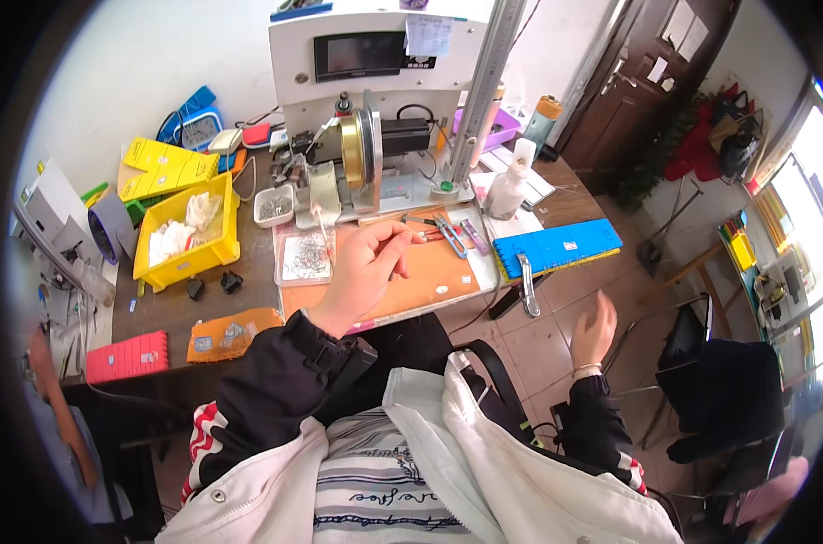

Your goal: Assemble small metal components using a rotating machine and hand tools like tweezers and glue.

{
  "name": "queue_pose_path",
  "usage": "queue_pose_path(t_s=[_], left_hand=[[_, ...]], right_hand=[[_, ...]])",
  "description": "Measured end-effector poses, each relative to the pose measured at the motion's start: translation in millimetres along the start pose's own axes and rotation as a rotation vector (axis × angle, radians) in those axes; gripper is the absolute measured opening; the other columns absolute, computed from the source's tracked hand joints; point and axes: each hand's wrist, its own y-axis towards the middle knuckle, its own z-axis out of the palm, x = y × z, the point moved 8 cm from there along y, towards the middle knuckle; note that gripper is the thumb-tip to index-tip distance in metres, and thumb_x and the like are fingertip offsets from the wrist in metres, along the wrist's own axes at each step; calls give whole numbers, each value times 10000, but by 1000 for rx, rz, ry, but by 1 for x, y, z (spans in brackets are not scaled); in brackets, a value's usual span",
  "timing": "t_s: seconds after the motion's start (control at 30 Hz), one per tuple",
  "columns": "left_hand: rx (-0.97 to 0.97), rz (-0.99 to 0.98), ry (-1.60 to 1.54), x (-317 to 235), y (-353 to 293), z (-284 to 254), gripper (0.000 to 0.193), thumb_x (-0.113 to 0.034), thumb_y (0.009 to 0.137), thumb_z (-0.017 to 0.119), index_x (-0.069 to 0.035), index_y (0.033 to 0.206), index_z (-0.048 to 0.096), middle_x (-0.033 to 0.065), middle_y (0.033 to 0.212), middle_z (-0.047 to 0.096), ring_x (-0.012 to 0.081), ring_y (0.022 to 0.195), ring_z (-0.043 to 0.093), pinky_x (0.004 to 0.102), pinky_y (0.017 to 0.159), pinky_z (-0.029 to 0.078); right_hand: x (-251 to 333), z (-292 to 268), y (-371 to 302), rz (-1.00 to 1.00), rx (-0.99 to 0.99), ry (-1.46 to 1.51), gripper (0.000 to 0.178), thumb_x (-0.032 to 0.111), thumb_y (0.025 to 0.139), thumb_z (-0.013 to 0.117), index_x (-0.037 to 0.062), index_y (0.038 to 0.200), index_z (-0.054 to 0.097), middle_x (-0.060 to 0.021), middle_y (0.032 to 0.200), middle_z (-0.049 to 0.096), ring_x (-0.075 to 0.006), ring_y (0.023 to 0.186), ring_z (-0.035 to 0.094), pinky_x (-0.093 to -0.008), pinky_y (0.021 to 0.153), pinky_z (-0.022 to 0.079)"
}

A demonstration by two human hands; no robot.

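Note:
My left hand (368,272) is raised over the orange work mat (375,295), its fingers curled in and the thumb against them. Whatever they may pinch is too small or hidden to make out. Just beyond its fingertips lies a pair of pliers (449,238) with blue handles. Beside the wrist is a shallow clear tray (306,260) of small metal pieces. My right hand (594,334) is held off the table's edge above the floor, fingers stretched and holding nothing. Nearest to it is a blue ridged tray (556,247) with a metal clip (527,288) at its corner.
Behind the mat stands a machine (375,68) with a brass-coloured wheel (350,150). A yellow bin (189,258) holds white cloths. Around the table are a white bottle (506,192), a red tray (128,355) and an orange tray (236,335). Another person's arm (62,408) shows at left.

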Motion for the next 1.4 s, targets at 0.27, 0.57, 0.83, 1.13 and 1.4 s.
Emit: queue_pose_path(t_s=[0.27,0.57,0.83,1.13,1.4], left_hand=[[86,21,637,19,-5,14,165,-117,990,554,-10,966,677,63,679,617,108,610,606,260,585,456],[285,53,867,12,-27,-21,141,-129,923,608,-34,978,696,143,859,692,336,814,668,393,681,513],[165,-45,675,-15,-25,-71,212,-55,880,652,-29,1087,692,129,909,683,256,806,673,326,721,526],[73,-109,632,-19,-27,-103,172,-40,869,669,4,1030,708,118,847,688,207,773,663,300,719,517],[126,-113,675,-15,-24,-107,192,-34,887,648,-7,1069,702,132,922,700,218,800,676,296,715,528]], right_hand=[[283,-3,113,-110,233,1170,467,15,941,604,13,1396,497,-85,1262,627,-27,654,477,-200,593,427],[308,97,139,181,224,1469,214,139,1009,583,20,1157,682,-17,823,673,-5,565,462,-170,500,368],[237,168,172,589,85,1454,188,171,990,617,40,1121,586,-62,846,670,-35,514,454,-199,472,372],[234,196,175,599,105,1387,175,167,973,633,3,1010,586,-69,824,682,-41,485,458,-205,439,350],[241,190,184,506,136,1224,136,112,945,645,-24,947,627,-87,846,733,-3,566,491,-197,499,324]])
